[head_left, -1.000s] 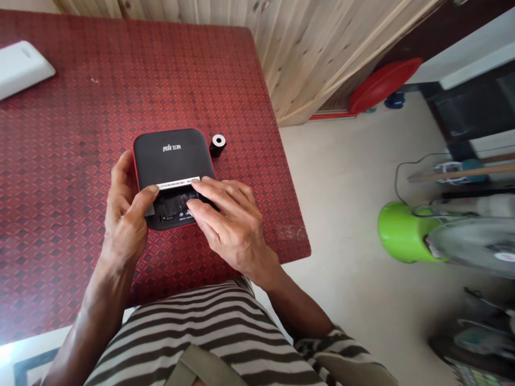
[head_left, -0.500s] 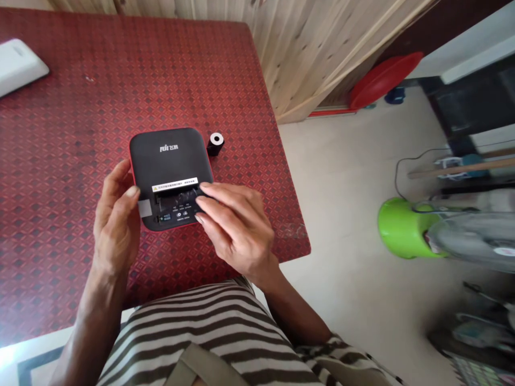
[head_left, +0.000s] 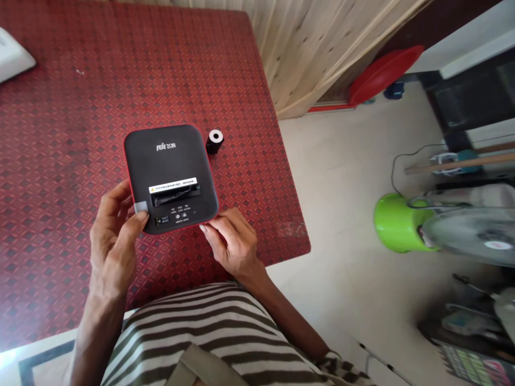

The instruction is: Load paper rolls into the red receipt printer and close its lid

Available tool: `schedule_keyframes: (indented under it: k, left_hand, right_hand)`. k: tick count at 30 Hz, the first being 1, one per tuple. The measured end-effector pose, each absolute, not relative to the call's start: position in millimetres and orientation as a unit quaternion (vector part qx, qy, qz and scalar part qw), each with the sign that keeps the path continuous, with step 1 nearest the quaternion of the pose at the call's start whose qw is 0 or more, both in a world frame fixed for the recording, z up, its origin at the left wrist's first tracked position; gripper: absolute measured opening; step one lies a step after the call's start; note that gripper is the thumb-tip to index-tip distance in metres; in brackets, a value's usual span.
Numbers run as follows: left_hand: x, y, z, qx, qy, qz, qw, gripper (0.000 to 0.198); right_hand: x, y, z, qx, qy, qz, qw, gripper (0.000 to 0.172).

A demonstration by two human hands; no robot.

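Observation:
A black receipt printer (head_left: 169, 163) with red edges and white lettering lies face up before me, at the near part of the table. Its paper slot (head_left: 176, 197) runs below a white warning label (head_left: 173, 185). My left hand (head_left: 115, 236) grips its lower left side, the thumb on a pale grey tab (head_left: 140, 206). With thumb and fingers, my right hand (head_left: 233, 238) holds the lower right corner; some fingertips are hidden beneath. Just off the printer's right side stands a small dark paper roll (head_left: 214, 142) with a white end.
The red patterned table (head_left: 80, 134) ends at my right. A white object (head_left: 14, 56) lies at its far left. Wood panelling (head_left: 306, 48) rises behind. On the floor are a green bucket (head_left: 396, 222), a fan (head_left: 475, 233) and a red basin (head_left: 384, 75).
My right hand has moved off the button panel, down to the printer's lower right corner. My left thumb has slid onto the grey tab.

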State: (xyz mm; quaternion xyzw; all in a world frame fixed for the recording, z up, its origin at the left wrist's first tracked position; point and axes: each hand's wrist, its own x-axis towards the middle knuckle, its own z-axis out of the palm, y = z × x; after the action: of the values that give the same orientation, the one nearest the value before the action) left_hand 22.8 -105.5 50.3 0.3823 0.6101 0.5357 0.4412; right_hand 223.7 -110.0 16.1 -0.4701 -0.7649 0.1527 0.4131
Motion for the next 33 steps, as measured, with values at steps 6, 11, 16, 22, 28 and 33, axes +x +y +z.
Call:
schedule_keyframes:
  k: [6,11,16,22,28,33]
  left_hand:
    - [30.5,-100.7,54.0,0.338,0.591,0.572,0.458,0.041]
    - [39.8,-96.9,56.7,0.284,0.581,0.603,0.466,0.043]
    - [44.1,-93.8,57.8,0.247,0.574,0.623,0.470,0.044]
    - [46.9,-90.6,56.7,0.225,0.564,0.642,0.467,0.043]
    - [47.0,-92.1,50.9,0.242,0.569,0.640,0.456,0.045]
    - [42.4,-99.5,50.3,0.263,0.579,0.616,0.465,0.043]
  right_hand:
    - [227.1,-105.1,16.1,-0.460,-0.775,0.140,0.409,0.010]
    - [226.6,-103.9,15.2,-0.458,-0.776,0.142,0.409,0.014]
    - [225.7,-103.7,14.4,-0.457,-0.773,0.142,0.417,0.015]
    - [225.4,-103.9,14.6,-0.462,-0.771,0.149,0.413,0.014]
    - [225.1,-105.2,15.2,-0.465,-0.776,0.144,0.401,0.015]
    - [235.4,-98.2,47.5,-0.434,-0.761,0.209,0.435,0.016]
